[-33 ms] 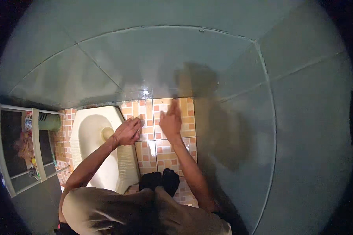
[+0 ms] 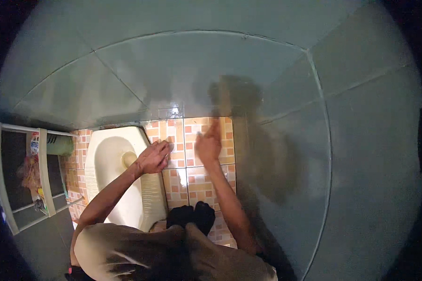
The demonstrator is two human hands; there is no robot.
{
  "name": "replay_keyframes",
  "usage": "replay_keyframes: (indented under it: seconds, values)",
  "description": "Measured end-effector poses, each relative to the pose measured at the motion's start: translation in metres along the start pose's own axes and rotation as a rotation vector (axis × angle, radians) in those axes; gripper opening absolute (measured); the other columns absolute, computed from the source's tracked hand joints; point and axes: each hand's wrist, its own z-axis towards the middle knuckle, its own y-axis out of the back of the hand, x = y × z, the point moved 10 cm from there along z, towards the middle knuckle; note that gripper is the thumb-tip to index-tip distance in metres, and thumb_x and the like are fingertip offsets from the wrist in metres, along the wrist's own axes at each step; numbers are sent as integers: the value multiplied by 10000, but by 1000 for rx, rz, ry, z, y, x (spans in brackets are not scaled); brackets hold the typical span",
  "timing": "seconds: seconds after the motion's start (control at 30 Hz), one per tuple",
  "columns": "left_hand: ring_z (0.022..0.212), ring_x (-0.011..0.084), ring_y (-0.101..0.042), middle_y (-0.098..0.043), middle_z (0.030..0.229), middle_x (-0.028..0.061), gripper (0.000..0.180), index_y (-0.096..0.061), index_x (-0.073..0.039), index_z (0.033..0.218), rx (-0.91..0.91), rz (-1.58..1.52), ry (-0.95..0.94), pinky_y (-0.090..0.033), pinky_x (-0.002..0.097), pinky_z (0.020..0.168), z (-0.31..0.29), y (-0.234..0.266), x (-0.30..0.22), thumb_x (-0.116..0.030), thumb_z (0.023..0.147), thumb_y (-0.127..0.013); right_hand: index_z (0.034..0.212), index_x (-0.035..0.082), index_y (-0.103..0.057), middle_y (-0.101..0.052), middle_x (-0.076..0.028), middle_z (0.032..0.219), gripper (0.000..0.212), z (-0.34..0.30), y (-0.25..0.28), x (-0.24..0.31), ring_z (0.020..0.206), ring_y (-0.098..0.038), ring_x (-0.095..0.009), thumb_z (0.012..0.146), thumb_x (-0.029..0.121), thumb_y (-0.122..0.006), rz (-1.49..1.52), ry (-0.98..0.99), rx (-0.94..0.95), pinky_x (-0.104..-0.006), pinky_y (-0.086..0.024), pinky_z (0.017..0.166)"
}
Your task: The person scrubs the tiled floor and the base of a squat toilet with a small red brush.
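Over floor tiles (image 2: pixel 176 185), the right hand (image 2: pixel 208 145) has been nudged rightward, thumb and forefinger apart; the left hand (image 2: pixel 154 158) is curled, grip unclear.

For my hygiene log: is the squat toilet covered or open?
The squat toilet is open: its basin shows, crossed only by the left forearm.

Floor (image 2: pixel 173 185): glossy tile, orange/cream/white block pattern, dark joints. Toilet (image 2: pixel 153 192), cream squat type, set in it, ribbed footrests either side. Feet (image 2: pixel 179 216), dark-covered, side by side on tile, right of toilet's near end. Rack (image 2: pixel 43 164), white frame, left of toilet: green container (image 2: pixel 60 145) toward toilet's far end, pinkish bag (image 2: pixel 30 173) nearer, small yellow item (image 2: pixel 41 192) nearer again.
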Motion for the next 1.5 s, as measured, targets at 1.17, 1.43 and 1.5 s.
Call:
replay_keyframes:
  seconds: [1.17, 1.43, 1.5]
  values:
    - [843, 305, -583, -564, 939, 118, 185, -559, -69, 899, -160, -69, -57, -480, 416, 798, -19, 14, 5, -161, 772, -658, 1344, -15, -543, -562, -179, 1312, 553, -12, -35, 114, 1206, -549, -325, 805, 45, -652, 281, 524, 190, -362, -473, 1054]
    - [921, 256, -575, -570, 984, 92, 222, -595, -78, 950, -5, 62, -145, -463, 378, 829, -33, 4, -13, -212, 788, -666, 1094, 23, -675, -635, -131, 1006, 285, -3, 2, 96, 965, -598, -331, 811, 5, -648, 458, 385, -84, -443, -511, 860]
    - [896, 255, -580, -577, 976, 91, 202, -589, -73, 914, 38, 41, -160, -458, 379, 832, -40, 7, -22, -210, 791, -673, 1137, 26, -663, -625, -135, 1011, 296, -11, 2, 99, 949, -582, -343, 841, 28, -662, 493, 393, -67, -452, -495, 863]
